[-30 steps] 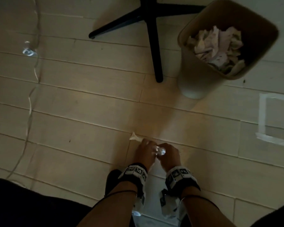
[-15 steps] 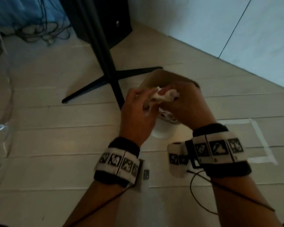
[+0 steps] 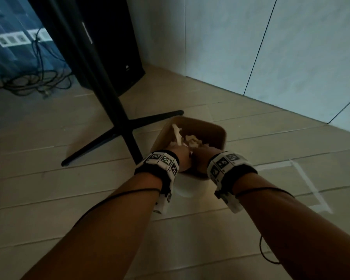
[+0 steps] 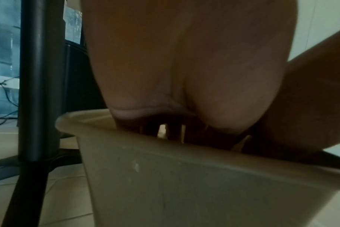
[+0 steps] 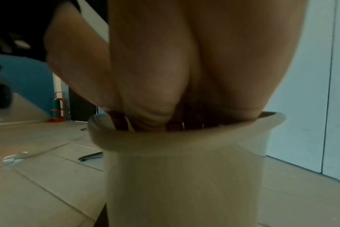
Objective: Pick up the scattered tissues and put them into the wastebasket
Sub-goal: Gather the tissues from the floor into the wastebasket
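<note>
The beige wastebasket [image 3: 210,126] stands on the tiled floor with crumpled white tissues [image 3: 192,140] inside; one strip pokes up at its left side. Both my hands reach down into it side by side. My left hand [image 3: 180,156] is at the near left of the opening, my right hand [image 3: 202,156] just beside it. In the left wrist view the palm [image 4: 184,76] fills the frame and the fingers go down behind the basket wall [image 4: 184,184]. The right wrist view shows the same: palm [image 5: 184,69] above, basket [image 5: 184,169] below, fingertips hidden behind the rim.
A black stand with a cross base [image 3: 127,126] stands just left of the basket. A black box [image 3: 113,57] and tangled cables [image 3: 28,81] lie behind it. White tape [image 3: 303,178] marks the floor at the right, and a pale wall [image 3: 271,57] rises behind.
My hands rose from the floor with a tissue held between them, moved over the basket, and now reach down inside it.
</note>
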Demonstrator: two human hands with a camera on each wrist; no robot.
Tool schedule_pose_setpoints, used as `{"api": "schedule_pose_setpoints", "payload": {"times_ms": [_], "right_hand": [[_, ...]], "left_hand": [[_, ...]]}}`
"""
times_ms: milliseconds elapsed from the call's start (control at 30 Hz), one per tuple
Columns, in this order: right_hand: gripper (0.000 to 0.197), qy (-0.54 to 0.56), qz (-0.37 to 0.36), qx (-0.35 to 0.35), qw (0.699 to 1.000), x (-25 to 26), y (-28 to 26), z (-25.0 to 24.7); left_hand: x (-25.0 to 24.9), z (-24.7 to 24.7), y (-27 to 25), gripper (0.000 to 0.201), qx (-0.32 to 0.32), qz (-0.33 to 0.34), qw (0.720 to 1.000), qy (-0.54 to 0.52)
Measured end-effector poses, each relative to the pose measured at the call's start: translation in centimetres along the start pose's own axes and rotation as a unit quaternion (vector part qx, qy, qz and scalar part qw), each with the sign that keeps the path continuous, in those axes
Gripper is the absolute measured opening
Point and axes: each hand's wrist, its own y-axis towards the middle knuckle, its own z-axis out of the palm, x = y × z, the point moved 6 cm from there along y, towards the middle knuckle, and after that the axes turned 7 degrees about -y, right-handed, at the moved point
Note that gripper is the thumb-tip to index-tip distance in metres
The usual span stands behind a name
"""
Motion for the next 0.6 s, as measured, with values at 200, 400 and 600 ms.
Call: {"api": "schedule_pose_setpoints", "payload": {"times_ms": [200, 400, 600], "right_hand": [[0.046, 0.032, -0.054, -0.071, 0.995, 0.3, -2.1, -2.4], [0.04, 0.117, 0.029, -0.183, 0.976, -2.7, -4.5, -3.6], [0.063, 0.207, 0.122, -0.207, 0.948, -4.5, -5.4, -1.5]], "left_hand": [[-1.0, -3.0, -4.2, 0.055, 0.022, 0.091, 0.995, -0.029], [1.0, -7.9, -7.5, 0.03, -0.152, 0.104, 0.978, -0.1], [1.1, -3.7, -3.6, 0.04, -0.052, 0.085, 0.994, -0.044]]}}
